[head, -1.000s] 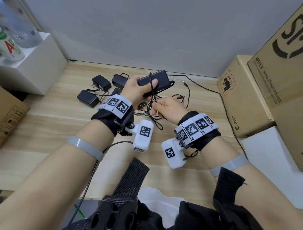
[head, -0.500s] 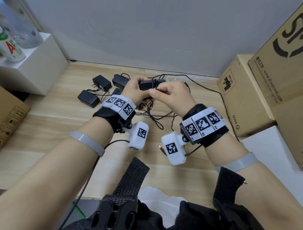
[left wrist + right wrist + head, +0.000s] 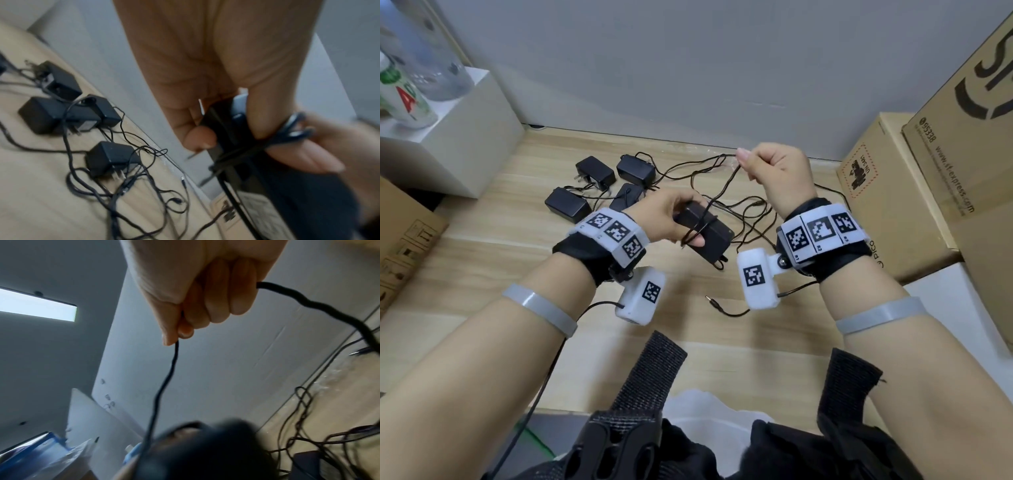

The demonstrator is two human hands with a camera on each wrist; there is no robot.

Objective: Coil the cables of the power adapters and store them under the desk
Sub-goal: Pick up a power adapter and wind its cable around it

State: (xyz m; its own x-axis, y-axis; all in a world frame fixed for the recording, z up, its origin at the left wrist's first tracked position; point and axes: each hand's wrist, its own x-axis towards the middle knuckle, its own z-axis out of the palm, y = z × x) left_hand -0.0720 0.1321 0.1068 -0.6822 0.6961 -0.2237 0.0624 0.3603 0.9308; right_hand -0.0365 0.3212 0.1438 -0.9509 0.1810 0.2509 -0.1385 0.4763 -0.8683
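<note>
My left hand (image 3: 671,219) grips a black power adapter (image 3: 705,234) above the wooden desk (image 3: 482,246), thumb on top, with a turn or two of its thin black cable (image 3: 722,181) round the body. My right hand (image 3: 774,171) is raised up and to the right, pinching that cable between thumb and forefinger (image 3: 174,335). In the left wrist view the fingers (image 3: 197,138) curl round the adapter (image 3: 226,134). Several more black adapters (image 3: 595,171) lie on the desk beyond, their cables tangled (image 3: 123,186).
Cardboard boxes (image 3: 893,192) stand along the right side and another (image 3: 400,240) at the left. A white box (image 3: 448,144) with bottles on it sits at the back left. A loose plug end (image 3: 710,299) lies on the desk near me. The wall is close behind.
My right hand has left the adapter and risen up and right, drawing the cable out. The left hand has lowered and turned the adapter, which now points toward me.
</note>
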